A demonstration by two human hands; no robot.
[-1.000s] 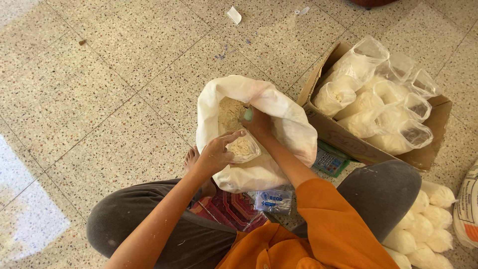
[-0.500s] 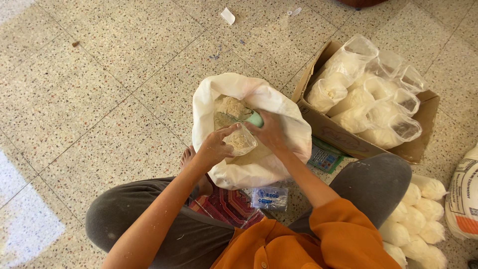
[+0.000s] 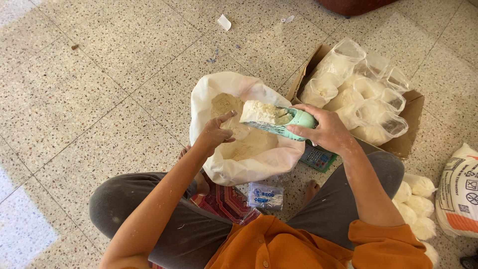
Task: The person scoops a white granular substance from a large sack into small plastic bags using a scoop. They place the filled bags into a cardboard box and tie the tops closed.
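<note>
Gripped around its handle end by the right hand [image 3: 326, 130], a mint-green plastic scoop [image 3: 279, 122] heaped with pale, clumpy flour is held level above the open mouth of a large white sack [image 3: 234, 167]. The sack, soft and rumpled, is seen standing on the speckled terrazzo floor [image 3: 99, 89] between the seated person's knees, its powdery contents exposed. At the sack's upper right, one brown cardboard box [image 3: 403, 142] is packed with clear plastic bags [image 3: 358, 89] of flour, at least five, their tops loose and open. More filled, knotted white bags [image 3: 416, 204] are piled by the right knee, beside a printed woven sack [image 3: 460, 192] at the right edge. The left hand [image 3: 215, 135] is held half open, fingers curled, a small clear bag [image 3: 240, 130] apparently pinched at the scoop's front lip. One blue-printed packet [image 3: 265, 195] lies below the sack, and a teal calculator-like device [image 3: 317, 158] is partly hidden under the right wrist.
</note>
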